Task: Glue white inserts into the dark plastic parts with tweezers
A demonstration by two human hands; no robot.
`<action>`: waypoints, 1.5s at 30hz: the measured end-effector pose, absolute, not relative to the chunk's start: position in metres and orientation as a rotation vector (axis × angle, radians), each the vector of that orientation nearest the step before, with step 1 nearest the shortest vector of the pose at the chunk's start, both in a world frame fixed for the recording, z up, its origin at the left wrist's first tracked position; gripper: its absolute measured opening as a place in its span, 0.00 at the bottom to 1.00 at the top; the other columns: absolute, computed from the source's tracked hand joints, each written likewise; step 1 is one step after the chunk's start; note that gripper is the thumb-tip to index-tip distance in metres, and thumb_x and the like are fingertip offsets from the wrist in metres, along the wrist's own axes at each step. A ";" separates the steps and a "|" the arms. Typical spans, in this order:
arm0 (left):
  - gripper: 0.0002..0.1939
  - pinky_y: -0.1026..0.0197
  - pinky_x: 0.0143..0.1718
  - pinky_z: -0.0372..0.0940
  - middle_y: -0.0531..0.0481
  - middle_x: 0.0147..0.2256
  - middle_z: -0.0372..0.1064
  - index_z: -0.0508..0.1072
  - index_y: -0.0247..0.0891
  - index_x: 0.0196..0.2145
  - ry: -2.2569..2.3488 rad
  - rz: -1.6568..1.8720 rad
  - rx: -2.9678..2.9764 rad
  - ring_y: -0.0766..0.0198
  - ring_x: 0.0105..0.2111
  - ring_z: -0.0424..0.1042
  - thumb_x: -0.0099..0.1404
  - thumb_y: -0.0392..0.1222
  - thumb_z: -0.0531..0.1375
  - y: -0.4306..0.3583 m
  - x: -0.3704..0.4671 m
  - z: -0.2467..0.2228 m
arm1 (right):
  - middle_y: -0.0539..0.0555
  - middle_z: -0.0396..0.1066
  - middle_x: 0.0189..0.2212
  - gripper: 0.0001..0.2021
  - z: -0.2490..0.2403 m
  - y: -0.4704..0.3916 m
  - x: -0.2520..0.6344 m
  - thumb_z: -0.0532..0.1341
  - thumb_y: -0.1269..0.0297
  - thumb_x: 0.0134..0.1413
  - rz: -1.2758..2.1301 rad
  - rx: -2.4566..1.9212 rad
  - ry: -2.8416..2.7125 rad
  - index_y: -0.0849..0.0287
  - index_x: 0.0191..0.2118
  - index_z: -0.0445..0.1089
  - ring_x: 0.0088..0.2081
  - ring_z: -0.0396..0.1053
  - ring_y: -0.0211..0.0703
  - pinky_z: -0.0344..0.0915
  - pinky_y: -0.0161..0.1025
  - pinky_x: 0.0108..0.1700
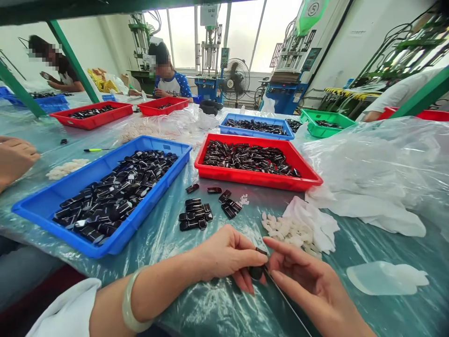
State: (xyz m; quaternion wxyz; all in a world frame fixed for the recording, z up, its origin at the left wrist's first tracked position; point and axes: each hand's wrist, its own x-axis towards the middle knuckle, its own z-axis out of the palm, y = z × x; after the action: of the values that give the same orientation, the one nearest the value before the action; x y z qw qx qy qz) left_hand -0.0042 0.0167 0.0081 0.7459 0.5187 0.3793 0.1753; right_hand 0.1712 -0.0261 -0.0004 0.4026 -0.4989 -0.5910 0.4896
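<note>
My left hand (233,260), with a pale bangle (130,302) on its wrist, pinches a small black part (257,270) between thumb and fingers. Close on its right, my right hand (305,276) holds a thin metal rod (289,306), whose tip meets the black part. Its thumb and forefinger reach toward that part. Loose black parts (194,214) lie in a small group beyond my left hand. White pieces (287,229) are heaped beside a crumpled white cloth (312,217) beyond my right hand.
A blue tray (31,208) and a red tray (257,180) hold many black parts. A clear bottle (384,277) lies at right, below plastic sheeting (386,159). Another person's hand (16,159) rests at the left edge. People sit across the table.
</note>
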 end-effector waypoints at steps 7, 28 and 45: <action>0.19 0.67 0.24 0.53 0.53 0.18 0.63 0.72 0.34 0.23 1.471 0.796 1.981 0.69 0.21 0.62 0.62 0.48 0.50 0.018 -0.046 0.043 | 0.50 0.67 0.24 0.18 -0.009 -0.020 0.177 0.61 0.58 0.50 1.126 -1.287 -1.691 0.58 0.47 0.70 0.25 0.66 0.37 0.66 0.32 0.26; 0.12 0.61 0.32 0.62 0.43 0.37 0.68 0.71 0.36 0.33 1.967 0.052 2.289 0.56 0.40 0.67 0.62 0.34 0.48 0.004 -0.070 0.028 | 0.50 0.71 0.24 0.13 -0.003 -0.026 0.176 0.58 0.61 0.52 0.877 -1.247 -1.929 0.57 0.43 0.72 0.25 0.70 0.38 0.69 0.31 0.29; 0.12 0.67 0.27 0.65 0.47 0.26 0.72 0.73 0.29 0.28 0.935 0.454 1.132 0.70 0.22 0.69 0.52 0.44 0.61 0.018 -0.009 0.045 | 0.46 0.68 0.25 0.22 -0.001 -0.028 0.174 0.59 0.69 0.51 1.023 -1.116 -1.787 0.54 0.54 0.61 0.26 0.67 0.34 0.68 0.32 0.32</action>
State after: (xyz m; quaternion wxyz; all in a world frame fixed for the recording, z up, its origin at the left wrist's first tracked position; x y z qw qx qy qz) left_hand -0.0088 0.0184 0.0454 0.7190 0.5119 0.4230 0.2053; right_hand 0.1740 -0.0278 -0.0008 0.3890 -0.4388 -0.7029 0.4024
